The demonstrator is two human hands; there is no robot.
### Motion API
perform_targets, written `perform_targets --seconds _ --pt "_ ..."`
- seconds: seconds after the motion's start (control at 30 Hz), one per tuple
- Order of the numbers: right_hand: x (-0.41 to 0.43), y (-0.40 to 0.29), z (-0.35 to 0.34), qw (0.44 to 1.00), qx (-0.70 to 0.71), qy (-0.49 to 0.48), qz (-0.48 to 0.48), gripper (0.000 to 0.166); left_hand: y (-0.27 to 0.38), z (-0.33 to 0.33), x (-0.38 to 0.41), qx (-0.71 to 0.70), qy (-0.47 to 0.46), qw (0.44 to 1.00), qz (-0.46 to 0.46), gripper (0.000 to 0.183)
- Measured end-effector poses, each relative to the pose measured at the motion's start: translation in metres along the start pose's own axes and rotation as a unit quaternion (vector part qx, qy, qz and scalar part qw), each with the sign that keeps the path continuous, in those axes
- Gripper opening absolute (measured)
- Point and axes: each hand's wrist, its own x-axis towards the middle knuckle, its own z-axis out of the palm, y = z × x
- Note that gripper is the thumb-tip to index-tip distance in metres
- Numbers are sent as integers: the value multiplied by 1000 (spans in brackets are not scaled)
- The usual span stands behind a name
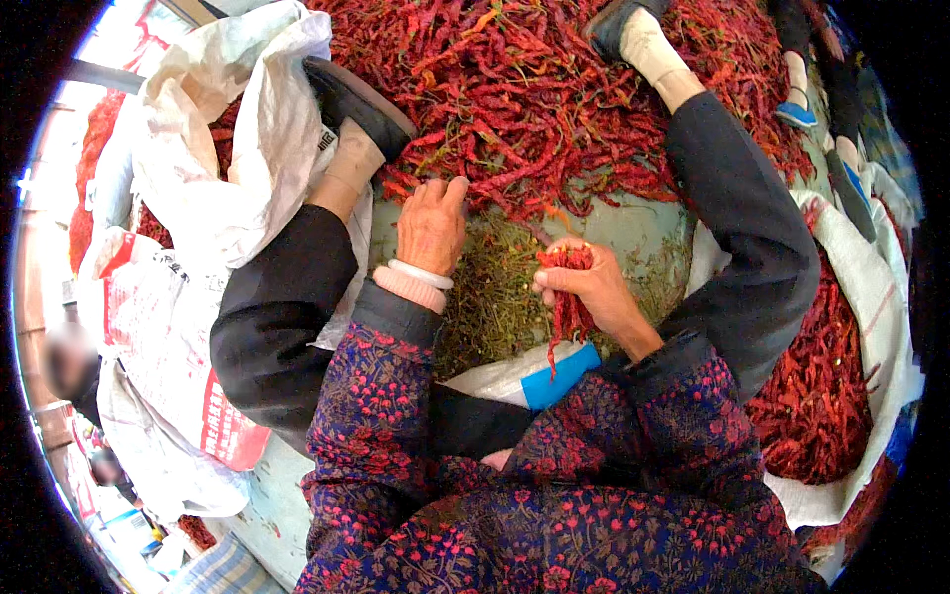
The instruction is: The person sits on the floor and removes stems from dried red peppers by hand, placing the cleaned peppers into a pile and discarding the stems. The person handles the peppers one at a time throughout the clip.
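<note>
A bunch of dried red chillies (570,312) hangs from my right hand (597,286), its fingers and thumb closed around the upper part. My left hand (432,226), with a pale bangle (421,273) at the wrist, reaches to the near edge of a large heap of red chillies (512,111). Its back faces up and its fingers bend downward; the fingertips are hidden, so whether they pinch a chilli is unclear. Below and between both hands lies a layer of greenish-brown stems and scraps (497,289).
My legs (735,171) spread around the stems, shoes at the heap. On the left stand a crumpled white woven sack (200,148) and a printed sack (159,319). An open sack of chillies (813,386) sits at right. Another person's foot (798,100) is at upper right.
</note>
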Motion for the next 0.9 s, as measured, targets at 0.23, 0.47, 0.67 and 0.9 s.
perform_targets --seconds 0.23,0.47,0.67,0.9 --pt "4 7 -1 952 -172 54 -247 15 33 -12 -14 -26 -43 994 94 18" --pt "-2 11 -2 918 -313 84 -228 16 72 -12 -26 -85 -61 982 157 18" --pt "3 12 -7 962 -259 29 -76 14 69 -17 -25 -172 -77 975 119 31" --pt "1 0 -7 999 -35 -22 4 7 60 -33 -17 -126 -103 977 140 32"
